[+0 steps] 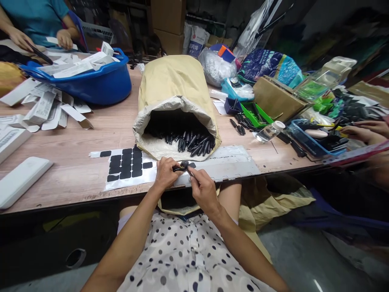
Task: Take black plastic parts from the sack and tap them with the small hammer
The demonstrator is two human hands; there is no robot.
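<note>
My left hand (165, 172) is closed on a small black plastic part (184, 164) with a rounded end, at the table's front edge. My right hand (204, 188) meets it from the other side, its thumb and finger pinched at the same part; whether something thin sits in that pinch is too small to tell. Left of them lies a sheet of black stickers (126, 163) with rounded corners, in rows on shiny backing. Just behind my hands, a big tan sack (178, 81) lies with its mouth facing me, showing many slim black parts (196, 144) inside.
On the left stand a blue basin (100, 83) of white boxes and a white case (24, 181). To the right are a green tray (257, 115), a clear bottle (270, 132) and a blue tray (316, 140). Other people's hands (64, 39) work at both sides. Another sack lies below the table.
</note>
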